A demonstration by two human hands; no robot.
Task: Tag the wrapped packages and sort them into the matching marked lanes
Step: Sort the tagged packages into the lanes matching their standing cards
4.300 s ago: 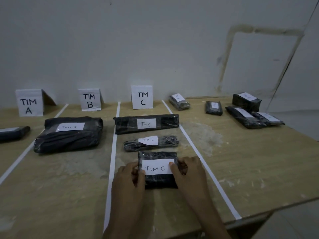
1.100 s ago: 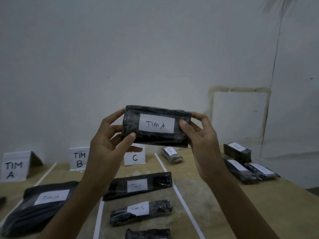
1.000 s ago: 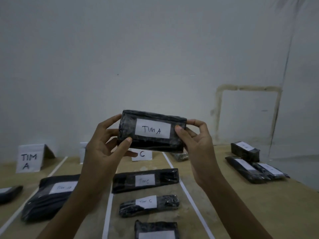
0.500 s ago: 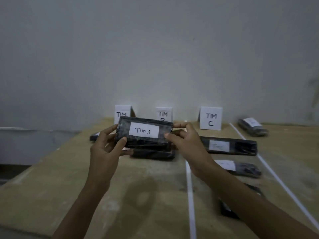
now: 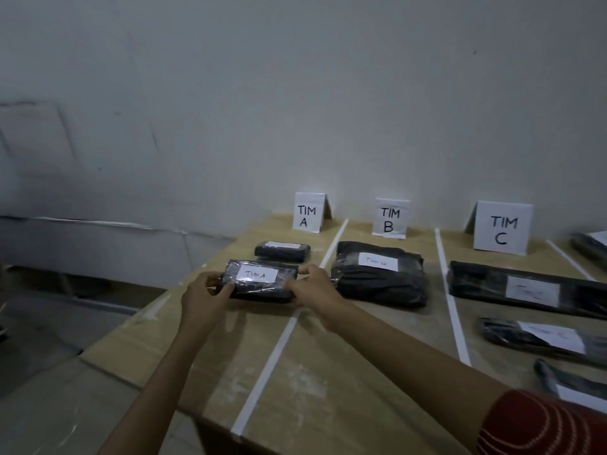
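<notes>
Table (image 5: pixel 312 382), package (image 5: pixel 262 290) between both hands (image 5: pixel 205 297) (image 5: pixel 315 290)

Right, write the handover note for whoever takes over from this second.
Left hand and right hand grip the ends of the TIM A package, low in lane A, in front of the rear lane A package.
Done: the lane B package and three lane C packages lie in place; lane C labels are blurred.
Left: release this one, then probably sort the far-right package at the picture's edge.
</notes>
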